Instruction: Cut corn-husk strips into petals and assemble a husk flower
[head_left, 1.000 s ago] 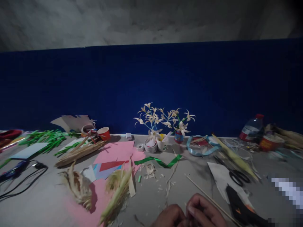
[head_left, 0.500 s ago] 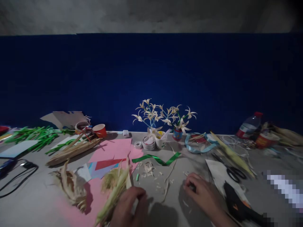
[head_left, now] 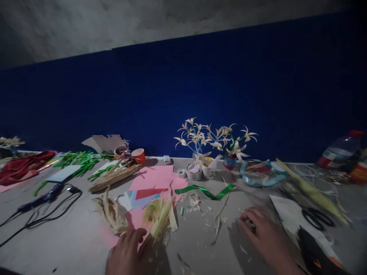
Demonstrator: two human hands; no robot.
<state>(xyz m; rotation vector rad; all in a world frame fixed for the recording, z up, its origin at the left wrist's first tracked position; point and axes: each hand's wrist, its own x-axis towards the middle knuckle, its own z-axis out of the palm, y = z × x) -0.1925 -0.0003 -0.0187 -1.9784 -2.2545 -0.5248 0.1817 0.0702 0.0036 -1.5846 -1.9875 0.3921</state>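
My left hand (head_left: 127,250) is at the front, beside a pale green corn husk (head_left: 162,221) with tufts of corn silk. Its thumb and fingers are apart, and nothing shows between them; I cannot tell whether it touches the husk. A dry, curled husk (head_left: 111,214) sits just beyond its fingertips. On the right, my right hand (head_left: 262,236) is low over the grey table, its fingers loosely bent with a gap to the thumb and no object visible in it. Thin husk strips (head_left: 218,225) and small scraps lie between the hands.
White husk flowers (head_left: 197,135) stand in small pots at the back, behind a green ribbon (head_left: 205,192). Right of my right hand are black-handled scissors (head_left: 318,219) and a black-and-orange tool (head_left: 314,252). Pink paper (head_left: 155,175), green stems (head_left: 77,162) and a cable (head_left: 57,215) lie leftward.
The view has turned left and tilted, so the scene sits further right. My left hand has moved left, from the front of the green husk to its left side. My right hand keeps its pose.
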